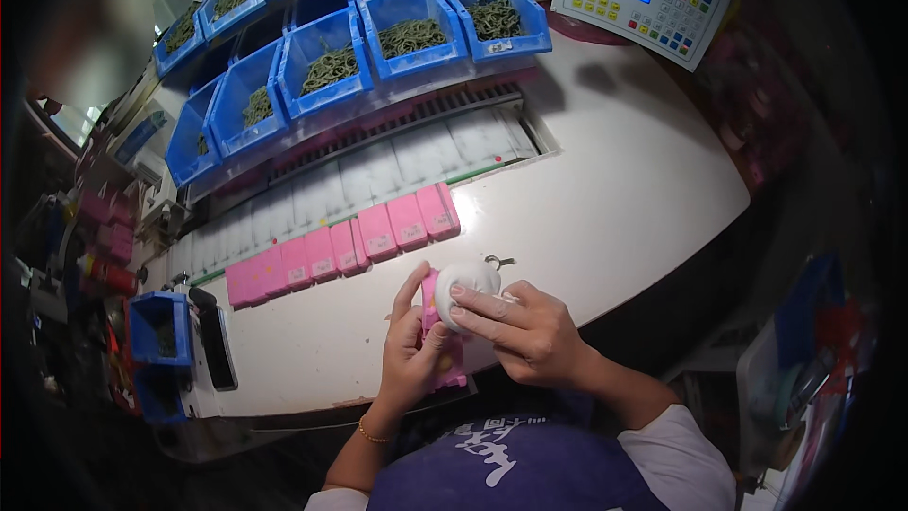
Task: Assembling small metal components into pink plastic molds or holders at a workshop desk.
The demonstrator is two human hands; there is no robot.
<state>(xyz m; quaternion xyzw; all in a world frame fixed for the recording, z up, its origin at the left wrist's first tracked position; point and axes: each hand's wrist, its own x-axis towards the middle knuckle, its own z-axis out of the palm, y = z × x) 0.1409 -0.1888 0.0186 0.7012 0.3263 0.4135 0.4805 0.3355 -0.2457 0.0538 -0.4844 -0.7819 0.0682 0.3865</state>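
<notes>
Dabbing step, I'd say: left hand (407,355) half-curled round pink mould-like block (447,364) at bench (605,218) front, right hand (530,333) closed on white pouch (463,282) over it; next dab needs block steady.

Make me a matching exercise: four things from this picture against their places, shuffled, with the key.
Things
1. Rounded white bundle
2. Black, flat, phone-shaped slab
3. Pale keypad panel with blue screen
4. Pink, yellow-spotted block

Places
A. Beside a small blue plastic bin, far left
B. Gripped by the left hand
C. Under the right hand's fingers
D. Upper right

Pairs: 1-C, 2-A, 3-D, 4-B
</notes>
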